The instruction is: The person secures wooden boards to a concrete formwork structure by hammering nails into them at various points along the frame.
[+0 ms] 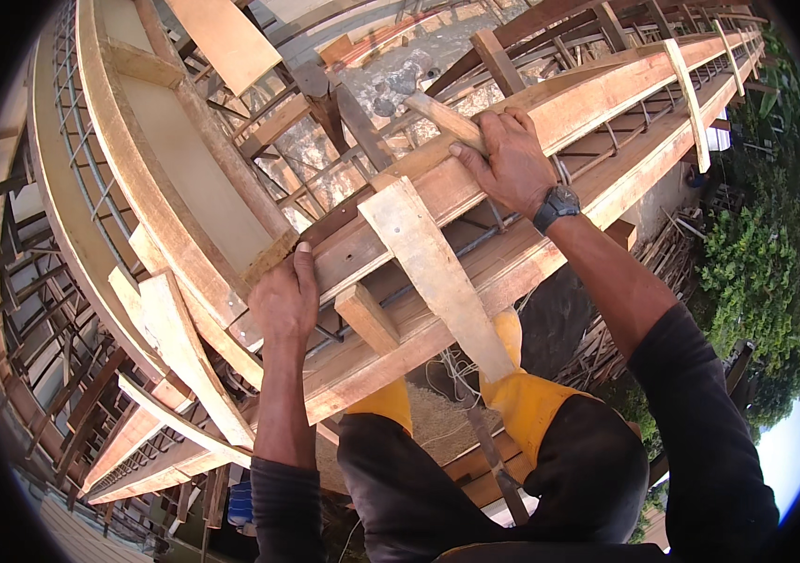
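The hammer [419, 94] has a dull grey metal head and a pale wooden handle; it lies slanted across the upper edge of the long wooden formwork beam [606, 103], its head jutting past the beam's far side. The right hand [511, 161], with a dark wristwatch [558, 206], has its fingers curled around the handle's near end. The left hand [286, 298] presses against the beam's near board, fingers folded tight, thumb up along the edge. A pale plank [433, 272] slants across the beam between the hands. No packages, labels or signs are visible near the beam.
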`<state>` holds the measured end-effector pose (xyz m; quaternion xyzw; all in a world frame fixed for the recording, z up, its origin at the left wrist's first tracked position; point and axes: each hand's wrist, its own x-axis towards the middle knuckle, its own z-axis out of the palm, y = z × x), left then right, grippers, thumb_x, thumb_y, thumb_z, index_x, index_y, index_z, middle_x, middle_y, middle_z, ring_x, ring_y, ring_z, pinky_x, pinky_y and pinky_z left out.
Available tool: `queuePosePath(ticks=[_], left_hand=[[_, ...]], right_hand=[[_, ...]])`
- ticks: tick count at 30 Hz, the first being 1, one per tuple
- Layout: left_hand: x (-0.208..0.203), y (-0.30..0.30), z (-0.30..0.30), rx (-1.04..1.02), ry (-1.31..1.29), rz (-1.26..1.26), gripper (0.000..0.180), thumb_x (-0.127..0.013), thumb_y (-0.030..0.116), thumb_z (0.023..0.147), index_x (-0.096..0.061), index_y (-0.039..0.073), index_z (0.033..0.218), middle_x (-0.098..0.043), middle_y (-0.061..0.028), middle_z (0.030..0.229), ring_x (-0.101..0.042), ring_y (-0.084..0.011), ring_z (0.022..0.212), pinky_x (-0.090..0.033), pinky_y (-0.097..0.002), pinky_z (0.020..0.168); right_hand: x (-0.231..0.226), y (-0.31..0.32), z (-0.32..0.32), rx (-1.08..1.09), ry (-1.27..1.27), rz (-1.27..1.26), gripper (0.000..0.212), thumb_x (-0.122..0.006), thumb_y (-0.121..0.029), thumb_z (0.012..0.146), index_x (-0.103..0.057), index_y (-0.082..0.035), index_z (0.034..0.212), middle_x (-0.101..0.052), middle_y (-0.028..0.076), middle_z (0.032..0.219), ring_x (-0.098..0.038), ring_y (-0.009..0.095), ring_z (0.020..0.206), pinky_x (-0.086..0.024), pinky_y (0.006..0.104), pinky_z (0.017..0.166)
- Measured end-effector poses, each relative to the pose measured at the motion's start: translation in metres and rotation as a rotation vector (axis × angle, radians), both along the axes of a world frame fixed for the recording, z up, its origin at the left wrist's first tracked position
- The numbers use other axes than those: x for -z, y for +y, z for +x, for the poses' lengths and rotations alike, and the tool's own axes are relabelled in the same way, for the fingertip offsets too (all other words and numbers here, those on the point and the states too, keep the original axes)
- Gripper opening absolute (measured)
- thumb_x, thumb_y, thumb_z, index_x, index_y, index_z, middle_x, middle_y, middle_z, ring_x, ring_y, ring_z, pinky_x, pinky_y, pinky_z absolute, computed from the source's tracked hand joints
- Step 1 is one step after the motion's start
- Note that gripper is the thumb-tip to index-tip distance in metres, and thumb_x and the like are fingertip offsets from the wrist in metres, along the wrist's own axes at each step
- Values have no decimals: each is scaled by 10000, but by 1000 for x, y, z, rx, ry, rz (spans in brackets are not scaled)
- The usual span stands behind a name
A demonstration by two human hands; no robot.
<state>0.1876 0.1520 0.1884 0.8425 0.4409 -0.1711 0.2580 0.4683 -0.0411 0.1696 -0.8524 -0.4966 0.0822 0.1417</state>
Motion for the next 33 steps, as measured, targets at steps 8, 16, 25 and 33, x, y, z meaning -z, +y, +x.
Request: queuePosePath(ticks=[8,16,25,33], left_hand=[[13,-1,-5,-39,15,-4,618,-358,508,1034,-730,16,998,-687,-301,929,-667,-469,915,-504,-543,845],[17,-1,-12,-38,-86,26,644,-356,523,1022,-745,20,924,-690,-281,864,-680,-455,876,-514,-527,841],[26,-4,-16,-25,-88,123,651,-370,529,1020,-751,34,838,-686,-255,769,-689,-430,781,-532,-514,757],[31,-11,-18,-55,-138,244,618,-414,507,1013,-746,24,817,-677,-267,757,-682,-444,772,-524,-526,763]], right_hand=[[14,1,5,-42,-44,27,401,-618,-418,961,-533,-26,969,-648,208,824,-612,401,893,-386,487,976],[18,0,9,-69,-71,9,451,-588,-464,979,-524,-17,968,-639,200,769,-615,416,872,-394,492,981],[17,1,7,-106,-68,21,431,-592,-451,984,-522,-28,949,-579,166,660,-582,403,756,-408,494,950],[11,3,-3,-52,-85,57,447,-581,-446,986,-541,-4,932,-628,202,762,-605,412,826,-438,532,902]])
